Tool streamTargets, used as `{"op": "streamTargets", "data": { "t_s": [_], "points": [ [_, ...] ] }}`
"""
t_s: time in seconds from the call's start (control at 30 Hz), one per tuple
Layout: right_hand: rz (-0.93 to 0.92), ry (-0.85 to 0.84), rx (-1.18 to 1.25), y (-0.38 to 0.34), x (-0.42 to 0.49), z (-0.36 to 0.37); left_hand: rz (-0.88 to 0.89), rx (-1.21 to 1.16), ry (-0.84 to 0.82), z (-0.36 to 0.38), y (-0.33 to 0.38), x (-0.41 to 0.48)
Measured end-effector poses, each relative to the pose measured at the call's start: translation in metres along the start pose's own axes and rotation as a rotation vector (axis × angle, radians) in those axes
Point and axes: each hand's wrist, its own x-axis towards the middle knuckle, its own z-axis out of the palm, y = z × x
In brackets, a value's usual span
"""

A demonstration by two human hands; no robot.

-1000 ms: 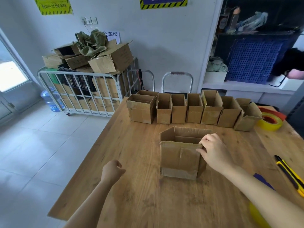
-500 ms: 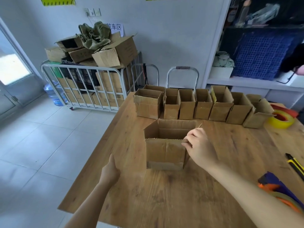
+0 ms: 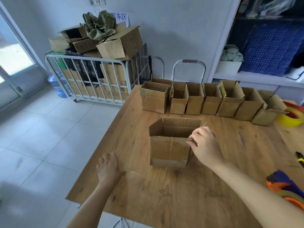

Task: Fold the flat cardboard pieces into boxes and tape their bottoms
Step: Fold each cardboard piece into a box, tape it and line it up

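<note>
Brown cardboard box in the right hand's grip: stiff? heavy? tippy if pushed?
Probably light: the open brown cardboard box shows nothing inside, and the right hand pinches one rim corner. That rim is thin open board, so it may flex at the grip. It sits flat on the wooden table; a low push likely slides it, a high one may tip it.

Metal cage cart [image 3: 79,58] at wall; water jug [image 3: 56,86] beside its left end, green cloth [image 3: 98,23] atop, blue crate [image 3: 271,50] well right

The wooden surface [image 3: 181,199] holds one open cardboard box [image 3: 169,150] in the middle and a row of boxes [image 3: 211,102] along its far edge. A yellow tape roll [image 3: 292,120], knife [image 3: 300,159] and tape dispenser [image 3: 286,188] lie at the right.
</note>
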Motion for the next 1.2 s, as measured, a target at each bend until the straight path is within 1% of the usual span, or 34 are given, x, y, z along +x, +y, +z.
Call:
{"op": "streamTargets", "data": {
  "t_s": [0.1, 0.13, 0.2, 0.27, 0.33, 0.4, 0.47, 0.53, 0.57, 0.7, 0.77, 0.83, 0.9, 1.0, 1.1, 1.2],
  "points": [
    [0.005, 0.007, 0.016, 0.003, -0.002, 0.000, 0.130, -0.045, 0.053, 0.000, 0.011, -0.006],
    [0.006, 0.007, 0.023, 0.005, -0.003, -0.001, 0.181, -0.102, 0.080, -0.002, 0.016, -0.006],
    [0.004, 0.012, 0.029, 0.011, -0.005, -0.005, 0.255, -0.314, 0.124, -0.014, 0.033, -0.003],
    [0.011, 0.024, 0.044, 0.021, -0.008, -0.011, 0.266, -0.581, 0.093, -0.035, 0.060, -0.002],
    [0.029, 0.034, 0.056, 0.032, -0.014, -0.020, 0.241, -0.798, 0.009, -0.058, 0.092, -0.006],
    [0.043, 0.035, 0.051, 0.044, -0.022, -0.030, 0.269, -0.918, -0.031, -0.076, 0.121, -0.013],
    [0.050, 0.024, 0.037, 0.059, -0.030, -0.042, 0.350, -0.992, -0.067, -0.089, 0.148, -0.022],
    [0.070, 0.001, 0.037, 0.074, -0.039, -0.054, 0.414, -1.000, -0.128, -0.098, 0.174, -0.029],
    [0.094, -0.014, 0.043, 0.080, -0.043, -0.060, 0.440, -0.964, -0.161, -0.100, 0.186, -0.031],
    [0.251, -0.068, 0.034, 0.091, -0.054, -0.075, 0.517, -0.671, -0.304, -0.099, 0.231, -0.035],
    [0.288, -0.034, 0.068, 0.095, -0.056, -0.079, 0.543, -0.650, -0.275, -0.096, 0.246, -0.039],
    [0.343, -0.005, 0.128, 0.100, -0.056, -0.083, 0.545, -0.680, -0.139, -0.095, 0.256, -0.046],
    [0.385, -0.072, 0.174, 0.106, -0.059, -0.087, 0.539, -0.718, -0.054, -0.094, 0.263, -0.050],
    [0.331, -0.243, 0.238, 0.110, -0.071, -0.091, 0.561, -0.747, -0.118, -0.089, 0.270, -0.053],
    [0.254, -0.277, 0.234, 0.110, -0.084, -0.091, 0.612, -0.728, -0.194, -0.076, 0.276, -0.063],
    [0.219, -0.301, 0.201, 0.111, -0.088, -0.093, 0.613, -0.686, -0.141, -0.065, 0.281, -0.067]
  ]
}}
